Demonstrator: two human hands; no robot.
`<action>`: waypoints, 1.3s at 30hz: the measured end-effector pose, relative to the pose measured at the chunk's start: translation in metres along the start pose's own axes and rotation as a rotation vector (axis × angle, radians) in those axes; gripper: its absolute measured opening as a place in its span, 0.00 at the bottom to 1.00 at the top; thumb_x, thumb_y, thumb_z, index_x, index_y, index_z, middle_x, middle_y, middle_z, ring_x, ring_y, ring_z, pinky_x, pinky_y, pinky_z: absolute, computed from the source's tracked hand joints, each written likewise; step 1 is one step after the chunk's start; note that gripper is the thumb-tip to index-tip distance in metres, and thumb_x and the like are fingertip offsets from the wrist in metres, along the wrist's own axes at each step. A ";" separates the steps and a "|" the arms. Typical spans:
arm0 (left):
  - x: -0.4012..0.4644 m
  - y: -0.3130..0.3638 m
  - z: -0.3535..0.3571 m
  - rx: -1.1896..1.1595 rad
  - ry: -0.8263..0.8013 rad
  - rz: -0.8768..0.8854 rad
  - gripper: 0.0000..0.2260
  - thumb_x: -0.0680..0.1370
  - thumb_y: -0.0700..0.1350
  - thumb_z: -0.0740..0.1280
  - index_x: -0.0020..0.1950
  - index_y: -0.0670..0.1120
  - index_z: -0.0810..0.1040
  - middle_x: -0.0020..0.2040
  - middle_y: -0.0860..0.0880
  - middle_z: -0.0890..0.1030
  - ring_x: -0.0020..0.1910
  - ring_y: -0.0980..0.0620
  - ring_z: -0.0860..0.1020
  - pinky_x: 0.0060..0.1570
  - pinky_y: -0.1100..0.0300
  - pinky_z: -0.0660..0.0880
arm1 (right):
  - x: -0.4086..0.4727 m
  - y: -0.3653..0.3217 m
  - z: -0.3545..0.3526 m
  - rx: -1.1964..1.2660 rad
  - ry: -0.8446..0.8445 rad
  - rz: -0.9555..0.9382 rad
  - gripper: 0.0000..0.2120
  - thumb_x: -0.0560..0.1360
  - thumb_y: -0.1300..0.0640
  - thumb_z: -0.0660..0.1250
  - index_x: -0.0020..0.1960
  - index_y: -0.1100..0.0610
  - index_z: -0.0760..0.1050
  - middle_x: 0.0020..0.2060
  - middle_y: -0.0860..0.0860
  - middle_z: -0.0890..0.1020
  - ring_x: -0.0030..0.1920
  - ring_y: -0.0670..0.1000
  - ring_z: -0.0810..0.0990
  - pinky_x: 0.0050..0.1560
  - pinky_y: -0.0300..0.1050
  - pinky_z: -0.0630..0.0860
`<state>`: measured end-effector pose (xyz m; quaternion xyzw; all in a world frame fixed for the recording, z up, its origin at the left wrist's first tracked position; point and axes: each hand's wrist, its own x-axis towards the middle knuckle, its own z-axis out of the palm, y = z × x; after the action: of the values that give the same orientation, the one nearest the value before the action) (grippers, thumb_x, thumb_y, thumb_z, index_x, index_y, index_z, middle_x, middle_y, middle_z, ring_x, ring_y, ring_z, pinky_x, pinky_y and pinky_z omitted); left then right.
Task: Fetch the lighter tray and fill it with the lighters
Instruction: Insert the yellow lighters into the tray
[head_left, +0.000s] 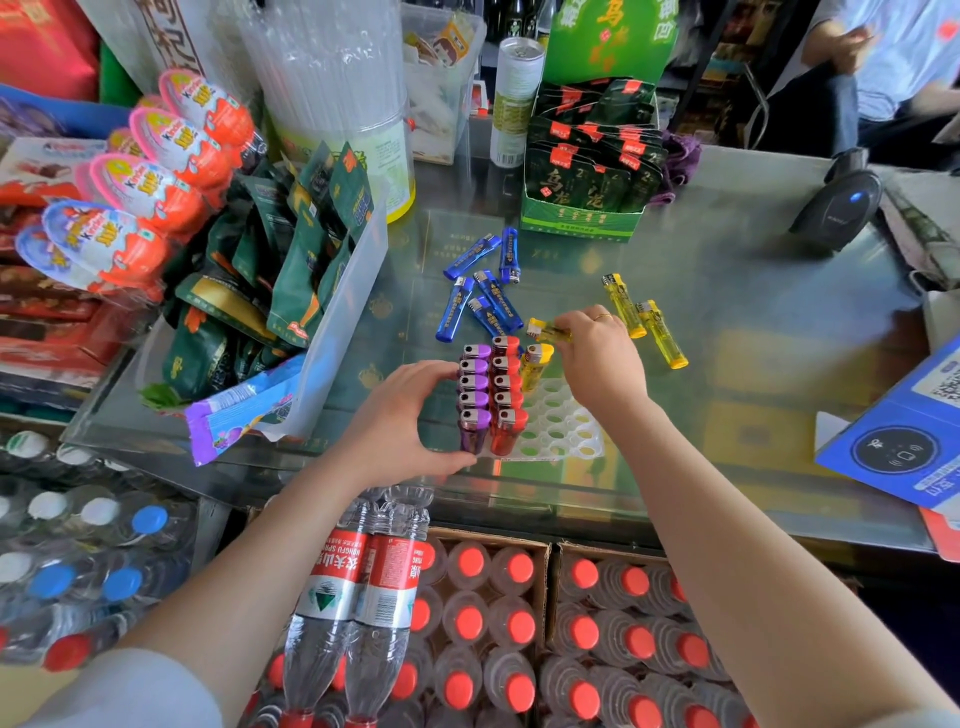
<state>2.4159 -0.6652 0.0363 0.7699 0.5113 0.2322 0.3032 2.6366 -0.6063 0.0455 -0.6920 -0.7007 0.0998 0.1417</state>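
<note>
Fingers (563, 322) of the right hand (597, 358) pinch one yellow lighter (545, 331); left hand (410, 415) cups the tray (566, 431) holding five purple (474, 395), five red (506, 389), one yellow (536, 364). Five blue lighters (483, 291) and two yellow (644, 317) lie loose on the tabletop (753, 312).

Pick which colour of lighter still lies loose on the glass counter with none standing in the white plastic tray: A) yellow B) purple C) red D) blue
D: the blue plastic lighters all lie flat on the glass counter, while the white plastic tray holds purple lighters, red lighters and one standing yellow lighter.
</note>
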 end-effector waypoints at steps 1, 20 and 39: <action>0.000 0.000 0.000 0.003 0.003 0.002 0.35 0.59 0.62 0.69 0.63 0.53 0.68 0.58 0.60 0.70 0.58 0.59 0.67 0.58 0.56 0.65 | 0.000 -0.001 -0.002 -0.002 -0.017 0.002 0.12 0.76 0.61 0.61 0.59 0.59 0.73 0.53 0.59 0.76 0.54 0.61 0.73 0.47 0.50 0.72; -0.002 0.003 0.001 -0.028 0.018 0.028 0.33 0.59 0.60 0.69 0.63 0.52 0.69 0.57 0.59 0.71 0.59 0.58 0.69 0.57 0.61 0.64 | -0.087 -0.029 -0.004 0.932 0.168 0.095 0.17 0.70 0.65 0.68 0.43 0.43 0.68 0.36 0.45 0.77 0.32 0.45 0.73 0.37 0.39 0.70; -0.002 0.003 -0.001 -0.025 -0.002 0.022 0.33 0.60 0.60 0.69 0.63 0.54 0.68 0.58 0.61 0.70 0.59 0.61 0.67 0.57 0.61 0.63 | -0.088 -0.024 -0.007 0.930 0.301 0.085 0.18 0.69 0.65 0.70 0.39 0.44 0.67 0.33 0.42 0.76 0.33 0.39 0.75 0.38 0.31 0.72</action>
<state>2.4166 -0.6676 0.0389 0.7719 0.4994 0.2412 0.3110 2.6165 -0.6949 0.0553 -0.5901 -0.5248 0.3070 0.5312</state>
